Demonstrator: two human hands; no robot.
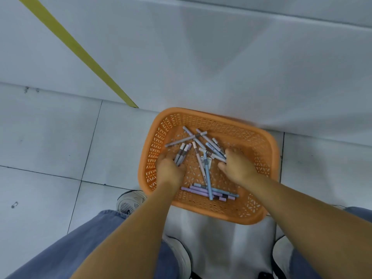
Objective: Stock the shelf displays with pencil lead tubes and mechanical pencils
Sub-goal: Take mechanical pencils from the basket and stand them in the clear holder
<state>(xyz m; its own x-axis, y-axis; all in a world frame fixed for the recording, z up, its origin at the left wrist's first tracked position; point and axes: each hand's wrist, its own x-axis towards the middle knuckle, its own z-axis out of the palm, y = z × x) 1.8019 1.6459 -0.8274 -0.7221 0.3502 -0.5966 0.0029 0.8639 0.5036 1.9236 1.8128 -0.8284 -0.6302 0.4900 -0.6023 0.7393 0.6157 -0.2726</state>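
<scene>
While basket [159, 137] sits on floor [50, 137]: left hand [170, 168] grips few pencils [182, 152] at basket's left side, right hand [237, 166] curls round more near basket centre. Risk: crossed pencils snag on lift, some drop.

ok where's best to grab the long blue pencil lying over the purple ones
Pinch the blue pencil mid-barrel from above. It lies flat on top of the purple pencils, and its middle spans bare basket floor, so probably nothing else lifts with it.
</scene>
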